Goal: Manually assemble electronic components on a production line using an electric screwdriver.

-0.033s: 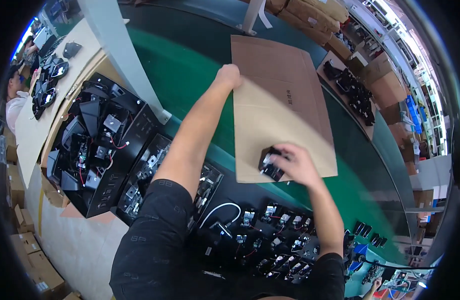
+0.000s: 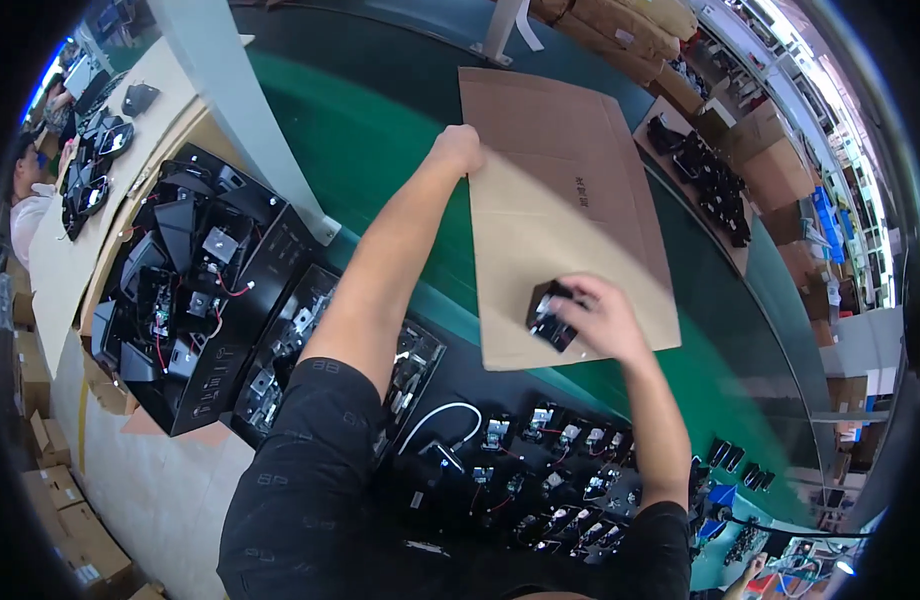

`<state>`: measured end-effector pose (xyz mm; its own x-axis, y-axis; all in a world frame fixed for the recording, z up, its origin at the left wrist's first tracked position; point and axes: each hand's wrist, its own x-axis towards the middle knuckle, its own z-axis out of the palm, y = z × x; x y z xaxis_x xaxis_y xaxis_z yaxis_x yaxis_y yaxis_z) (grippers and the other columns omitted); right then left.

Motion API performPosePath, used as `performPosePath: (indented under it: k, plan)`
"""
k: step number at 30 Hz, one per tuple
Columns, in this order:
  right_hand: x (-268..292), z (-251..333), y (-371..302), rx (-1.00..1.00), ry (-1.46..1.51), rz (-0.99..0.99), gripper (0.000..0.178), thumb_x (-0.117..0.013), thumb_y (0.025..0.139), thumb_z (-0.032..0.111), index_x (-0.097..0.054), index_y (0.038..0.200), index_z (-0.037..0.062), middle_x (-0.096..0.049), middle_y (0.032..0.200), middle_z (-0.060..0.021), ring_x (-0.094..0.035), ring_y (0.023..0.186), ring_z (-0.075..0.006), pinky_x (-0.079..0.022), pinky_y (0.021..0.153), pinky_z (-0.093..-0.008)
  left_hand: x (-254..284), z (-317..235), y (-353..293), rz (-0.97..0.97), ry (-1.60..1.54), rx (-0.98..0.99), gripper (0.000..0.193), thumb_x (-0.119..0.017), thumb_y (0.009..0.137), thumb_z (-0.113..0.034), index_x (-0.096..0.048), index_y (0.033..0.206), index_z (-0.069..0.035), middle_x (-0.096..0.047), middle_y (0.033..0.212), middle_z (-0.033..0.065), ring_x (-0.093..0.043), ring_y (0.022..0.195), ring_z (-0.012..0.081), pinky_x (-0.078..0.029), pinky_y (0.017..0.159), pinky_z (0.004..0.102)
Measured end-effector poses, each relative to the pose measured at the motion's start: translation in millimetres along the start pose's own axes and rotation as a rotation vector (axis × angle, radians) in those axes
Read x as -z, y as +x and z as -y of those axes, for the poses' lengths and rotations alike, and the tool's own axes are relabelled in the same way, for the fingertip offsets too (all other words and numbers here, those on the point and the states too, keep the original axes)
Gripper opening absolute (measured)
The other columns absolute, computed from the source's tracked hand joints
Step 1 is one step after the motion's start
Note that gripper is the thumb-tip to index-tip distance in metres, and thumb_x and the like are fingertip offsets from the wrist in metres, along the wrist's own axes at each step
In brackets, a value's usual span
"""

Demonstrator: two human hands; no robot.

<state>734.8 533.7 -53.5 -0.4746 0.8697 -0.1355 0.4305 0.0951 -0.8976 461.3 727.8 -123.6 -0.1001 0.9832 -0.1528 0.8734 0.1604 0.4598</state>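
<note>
A large flat sheet of brown cardboard [image 2: 540, 230] lies on the green surface in front of me. My left hand [image 2: 460, 149] is closed at its left edge, with the fingertips partly hidden, and seems to grip that edge. Over the near part of the sheet, my right hand [image 2: 602, 318] holds a small black part [image 2: 554, 316] with some shiny bits on it. The thumb and fingers are around its right side. Whether the part touches the cardboard I cannot tell.
A black bin [image 2: 225, 350] full of black housings and wired parts stands at the left, beside a tray of metal pieces [image 2: 417, 360]. Several small wired assemblies [image 2: 555, 480] cover the black surface near me. A grey post [image 2: 235, 110] rises at the left. Another cardboard piece [image 2: 720, 235] holds black parts.
The cardboard's near edge has shifted slightly right, turning the sheet a little. My right hand and the black part have moved slightly right with it. My left hand has barely moved.
</note>
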Motion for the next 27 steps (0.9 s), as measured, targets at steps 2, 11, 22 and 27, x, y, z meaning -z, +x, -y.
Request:
performPosePath:
  k: [2, 11, 22, 27]
  plan:
    - [23.3, -15.7, 9.8, 0.042, -0.12, -0.06, 0.027, -0.069, 0.084, 0.01, -0.064, 0.108, -0.0027, -0.068, 0.094, -0.0079, -0.063, 0.088, -0.0136, -0.051, 0.079, -0.0286, 6.8, -5.7, -1.8, 0.2, -0.076, 0.002, 0.028, -0.07, 0.076, -0.019, -0.069, 0.094, 0.002, -0.07, 0.094, 0.0163, -0.069, 0.087, 0.0257, -0.057, 0.075, 0.0349]
    - [56.8, -42.0, -9.4, -0.084, -0.077, -0.129, 0.025, -0.069, 0.085, 0.013, -0.066, 0.105, -0.0015, -0.068, 0.095, -0.0085, -0.063, 0.089, -0.0153, -0.05, 0.081, -0.0301, -25.2, -81.9, -59.5, 0.796, -0.049, -0.717, 0.025, -0.065, 0.084, -0.03, -0.071, 0.091, -0.007, -0.071, 0.084, 0.0081, -0.066, 0.071, 0.0166, -0.054, 0.065, 0.0334]
    - [85.0, -53.2, -77.0, -0.131, -0.344, -0.181, 0.027, -0.071, 0.082, 0.013, -0.067, 0.104, -0.0004, -0.069, 0.095, -0.0122, -0.066, 0.092, -0.0206, -0.051, 0.083, -0.0324, 8.5, 18.0, 52.3, 0.005, 0.236, -0.2, 0.069, -0.057, 0.087, -0.043, -0.04, 0.136, 0.003, -0.043, 0.14, 0.0251, -0.044, 0.127, 0.0402, -0.038, 0.105, 0.0435]
    - [105.2, -73.8, -99.9, -0.235, -0.322, -0.231, 0.026, -0.07, 0.082, 0.011, -0.067, 0.104, -0.0012, -0.068, 0.09, -0.0085, -0.063, 0.081, -0.0135, -0.052, 0.072, -0.0288, 16.1, -23.0, 39.3, 0.046, 0.485, -0.273, 0.062, -0.057, 0.086, -0.04, -0.046, 0.129, 0.004, -0.046, 0.136, 0.027, -0.045, 0.125, 0.0419, -0.039, 0.103, 0.0462]
